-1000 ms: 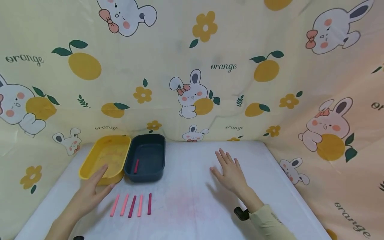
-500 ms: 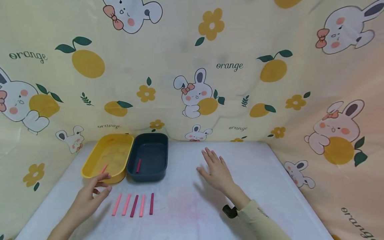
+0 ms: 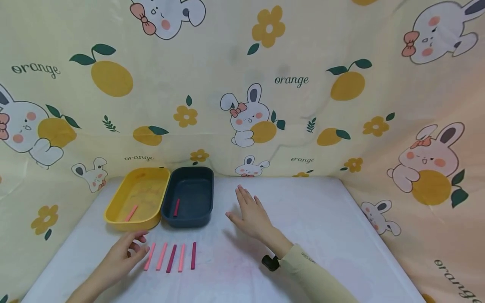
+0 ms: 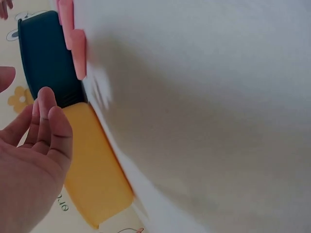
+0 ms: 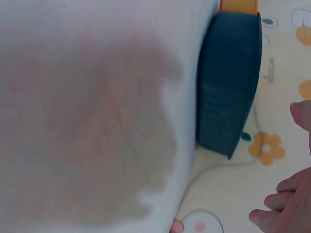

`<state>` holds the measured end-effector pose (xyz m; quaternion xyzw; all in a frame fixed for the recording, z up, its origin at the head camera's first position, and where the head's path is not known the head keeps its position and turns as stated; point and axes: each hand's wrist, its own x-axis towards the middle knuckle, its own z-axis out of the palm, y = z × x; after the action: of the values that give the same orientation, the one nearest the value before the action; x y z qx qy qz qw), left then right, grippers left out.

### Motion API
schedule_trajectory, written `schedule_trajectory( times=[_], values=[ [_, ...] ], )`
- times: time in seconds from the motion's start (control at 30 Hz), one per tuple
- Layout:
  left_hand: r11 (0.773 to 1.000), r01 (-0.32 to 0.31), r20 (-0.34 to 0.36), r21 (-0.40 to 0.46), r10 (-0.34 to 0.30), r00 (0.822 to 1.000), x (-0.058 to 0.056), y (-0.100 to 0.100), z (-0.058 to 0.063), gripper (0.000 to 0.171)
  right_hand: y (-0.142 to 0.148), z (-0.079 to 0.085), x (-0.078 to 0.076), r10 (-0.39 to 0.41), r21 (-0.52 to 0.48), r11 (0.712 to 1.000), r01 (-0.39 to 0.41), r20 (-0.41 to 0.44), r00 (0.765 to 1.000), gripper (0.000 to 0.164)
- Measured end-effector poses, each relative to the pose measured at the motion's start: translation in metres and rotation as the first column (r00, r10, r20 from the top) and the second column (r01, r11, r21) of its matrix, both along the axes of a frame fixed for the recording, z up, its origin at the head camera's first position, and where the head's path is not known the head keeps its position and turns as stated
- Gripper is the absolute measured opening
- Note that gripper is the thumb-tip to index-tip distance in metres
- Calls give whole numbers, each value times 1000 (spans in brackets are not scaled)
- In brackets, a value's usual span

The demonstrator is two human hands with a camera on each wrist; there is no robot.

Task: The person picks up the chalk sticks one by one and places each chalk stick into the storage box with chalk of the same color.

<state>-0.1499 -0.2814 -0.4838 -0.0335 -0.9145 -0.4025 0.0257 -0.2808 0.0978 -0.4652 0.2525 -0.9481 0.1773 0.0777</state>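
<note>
My left hand (image 3: 124,254) hangs just in front of the yellow box, fingers loosely bent and holding nothing. Its thumb comes close to the leftmost pink stick (image 3: 150,257) of a row. The row also has dark red sticks (image 3: 171,258), several sticks in all, lying side by side on the table. One pink stick (image 3: 131,213) lies inside the yellow box (image 3: 113,219). The navy box (image 3: 189,222) beside it contains one dark red stick (image 3: 176,208). My right hand (image 3: 251,216) hovers above the table, right of the navy box, fingers extended with nothing in them.
A white-covered table (image 3: 303,219) carries everything, with faint pink smudges near its middle. Behind and at both sides hangs a cream curtain (image 3: 212,63) printed with rabbits and oranges. The two boxes stand against each other at the back left.
My left hand has let a pink stick go into the yellow box and drawn back toward the row. My right hand has moved left, closer to the navy box.
</note>
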Motion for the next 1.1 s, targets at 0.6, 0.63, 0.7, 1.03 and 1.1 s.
schedule_trajectory(
  times=[0.6, 0.63, 0.7, 1.03, 1.1],
  values=[
    [999, -23, 273, -22, 28, 962, -17, 10, -19, 48, -54, -20, -5, 63, 62, 996, -68, 86, 994, 85],
    [999, -22, 272, -28, 28, 962, -17, 10, -20, 47, -57, -21, -6, 59, 70, 995, -66, 92, 994, 85],
    [999, -20, 273, -38, 30, 962, -18, 10, -21, 47, -61, -24, -6, 53, 79, 995, -62, 104, 993, 86],
    [998, -14, 286, -54, 29, 958, -22, 16, -16, 40, -74, -26, -10, 40, 96, 994, -53, 131, 991, 87],
    [998, -8, 287, -58, 24, 958, -23, 15, -16, 41, -76, -25, -10, 37, 97, 994, -50, 132, 991, 87]
  ],
)
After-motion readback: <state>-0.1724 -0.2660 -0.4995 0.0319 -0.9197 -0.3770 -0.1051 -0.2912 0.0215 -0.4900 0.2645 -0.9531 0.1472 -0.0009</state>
